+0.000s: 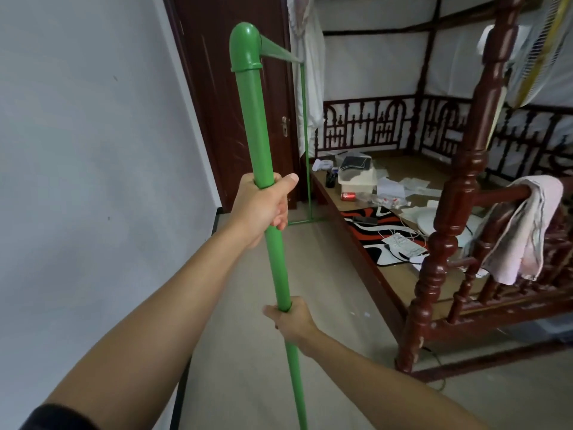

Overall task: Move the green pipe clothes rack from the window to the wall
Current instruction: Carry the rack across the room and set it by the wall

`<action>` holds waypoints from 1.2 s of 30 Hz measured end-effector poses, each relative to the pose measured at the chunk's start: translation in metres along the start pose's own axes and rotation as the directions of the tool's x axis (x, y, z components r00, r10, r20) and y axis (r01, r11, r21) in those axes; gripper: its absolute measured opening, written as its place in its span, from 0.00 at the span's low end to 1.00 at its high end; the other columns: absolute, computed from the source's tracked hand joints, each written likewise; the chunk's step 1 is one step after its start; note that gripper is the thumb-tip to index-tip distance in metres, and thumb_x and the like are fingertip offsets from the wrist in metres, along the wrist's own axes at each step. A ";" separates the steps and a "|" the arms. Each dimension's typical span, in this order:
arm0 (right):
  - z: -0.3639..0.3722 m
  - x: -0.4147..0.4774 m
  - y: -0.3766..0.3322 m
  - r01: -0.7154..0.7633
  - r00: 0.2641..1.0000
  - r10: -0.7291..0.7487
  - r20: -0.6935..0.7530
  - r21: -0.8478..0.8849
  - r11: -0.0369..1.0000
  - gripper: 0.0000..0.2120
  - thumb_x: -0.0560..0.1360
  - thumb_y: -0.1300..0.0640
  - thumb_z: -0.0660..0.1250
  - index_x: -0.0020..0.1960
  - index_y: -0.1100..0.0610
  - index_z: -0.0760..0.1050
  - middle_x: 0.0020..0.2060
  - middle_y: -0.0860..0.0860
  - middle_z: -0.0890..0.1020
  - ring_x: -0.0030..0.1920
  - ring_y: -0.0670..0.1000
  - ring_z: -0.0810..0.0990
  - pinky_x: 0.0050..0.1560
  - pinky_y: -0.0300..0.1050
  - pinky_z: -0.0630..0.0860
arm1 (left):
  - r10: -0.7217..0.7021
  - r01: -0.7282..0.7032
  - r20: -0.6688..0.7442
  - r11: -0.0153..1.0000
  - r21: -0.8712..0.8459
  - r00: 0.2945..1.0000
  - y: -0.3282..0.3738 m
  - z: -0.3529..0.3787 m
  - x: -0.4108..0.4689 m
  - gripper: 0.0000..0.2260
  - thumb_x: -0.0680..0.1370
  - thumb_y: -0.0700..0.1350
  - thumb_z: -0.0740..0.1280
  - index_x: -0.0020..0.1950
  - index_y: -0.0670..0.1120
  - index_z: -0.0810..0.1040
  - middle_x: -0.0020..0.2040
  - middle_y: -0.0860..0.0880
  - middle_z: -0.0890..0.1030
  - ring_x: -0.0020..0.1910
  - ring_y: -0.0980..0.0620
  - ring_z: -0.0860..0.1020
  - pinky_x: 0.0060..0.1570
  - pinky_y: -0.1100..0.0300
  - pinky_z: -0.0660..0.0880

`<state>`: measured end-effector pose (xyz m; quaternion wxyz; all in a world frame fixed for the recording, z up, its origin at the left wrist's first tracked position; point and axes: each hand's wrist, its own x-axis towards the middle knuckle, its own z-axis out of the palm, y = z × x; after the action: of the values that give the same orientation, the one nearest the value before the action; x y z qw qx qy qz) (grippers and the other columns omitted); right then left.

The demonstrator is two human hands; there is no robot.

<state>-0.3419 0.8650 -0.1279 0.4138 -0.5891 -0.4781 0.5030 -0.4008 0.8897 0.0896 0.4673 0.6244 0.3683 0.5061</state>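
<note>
Between the pale wall (86,150) and the carved bed (446,243), both fists clamp 1 upright of the green pipe clothes rack (257,131), left hand (263,206) above right hand (291,319), probably to steer it wallward.

Both hands grip the near upright of the green plastic pipe clothes rack (252,125), the left hand (263,206) above the right hand (291,319), beside the pale grey wall (77,135), with a dark red carved wooden bed (446,212) to the right.
</note>
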 end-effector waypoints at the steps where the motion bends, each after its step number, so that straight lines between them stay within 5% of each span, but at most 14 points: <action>1: 0.005 0.010 -0.004 -0.008 1.000 0.008 0.002 0.002 1.000 0.19 0.71 0.53 0.71 0.29 0.54 0.63 0.25 0.51 0.68 0.27 0.51 0.67 0.31 0.45 0.65 | -0.003 0.003 -0.001 1.000 -0.004 1.000 -0.004 -0.008 0.009 0.21 0.77 0.42 0.66 0.26 0.45 0.62 0.15 0.52 0.63 0.15 0.51 0.61 0.22 0.61 0.66; 15: -0.001 0.130 -0.023 -0.068 0.996 0.075 0.044 -0.141 0.988 0.16 0.69 0.45 0.72 0.34 0.54 0.70 0.34 0.53 0.75 0.35 0.52 0.74 0.39 0.45 0.70 | -0.035 0.035 0.004 0.999 0.030 0.999 -0.050 -0.036 0.119 0.20 0.77 0.43 0.67 0.28 0.46 0.62 0.17 0.51 0.63 0.16 0.51 0.63 0.22 0.60 0.68; 21: -0.021 0.181 -0.015 0.029 0.962 0.097 0.254 -0.451 0.892 0.19 0.69 0.50 0.71 0.57 0.53 0.72 0.49 0.51 0.79 0.50 0.54 0.80 0.48 0.46 0.77 | -0.016 0.029 -0.109 0.993 0.117 0.994 -0.068 -0.051 0.166 0.21 0.75 0.44 0.69 0.26 0.46 0.64 0.17 0.51 0.67 0.17 0.50 0.67 0.27 0.57 0.74; 25: -0.022 0.211 -0.015 0.162 0.961 -0.027 0.275 -0.480 0.862 0.13 0.73 0.50 0.68 0.55 0.53 0.74 0.50 0.52 0.82 0.48 0.53 0.81 0.50 0.50 0.80 | 0.050 -0.006 -0.182 0.972 0.234 0.982 -0.075 -0.059 0.190 0.19 0.74 0.47 0.70 0.26 0.44 0.69 0.19 0.49 0.72 0.20 0.48 0.73 0.33 0.55 0.79; 30: -0.011 0.244 -0.024 0.251 0.935 -0.078 0.345 -0.492 0.834 0.14 0.72 0.47 0.68 0.53 0.53 0.76 0.49 0.52 0.83 0.47 0.53 0.81 0.49 0.48 0.79 | 0.104 -0.008 -0.286 0.948 0.318 0.953 -0.096 -0.087 0.186 0.14 0.73 0.48 0.72 0.40 0.37 0.78 0.33 0.42 0.81 0.33 0.44 0.81 0.46 0.47 0.81; 33: 0.007 0.259 -0.030 0.285 0.928 -0.106 0.358 -0.496 0.820 0.14 0.72 0.47 0.68 0.53 0.55 0.77 0.47 0.53 0.83 0.47 0.54 0.81 0.50 0.50 0.79 | 0.070 0.065 -0.319 0.917 0.393 0.945 -0.114 -0.109 0.168 0.08 0.73 0.49 0.70 0.47 0.46 0.79 0.45 0.39 0.83 0.45 0.40 0.82 0.51 0.40 0.79; 36: 0.035 0.269 -0.039 0.322 0.911 -0.118 0.395 -0.503 0.802 0.15 0.72 0.46 0.68 0.52 0.56 0.78 0.47 0.53 0.83 0.47 0.54 0.81 0.49 0.49 0.79 | 0.076 0.100 -0.372 0.896 0.432 0.925 -0.119 -0.134 0.163 0.05 0.75 0.49 0.68 0.48 0.50 0.78 0.46 0.41 0.83 0.47 0.40 0.82 0.50 0.40 0.79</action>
<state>-0.3727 1.1370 -0.1489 0.1899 -0.5259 -0.7347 0.3840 -0.4951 1.1045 0.0290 0.2356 0.6023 0.5608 0.5170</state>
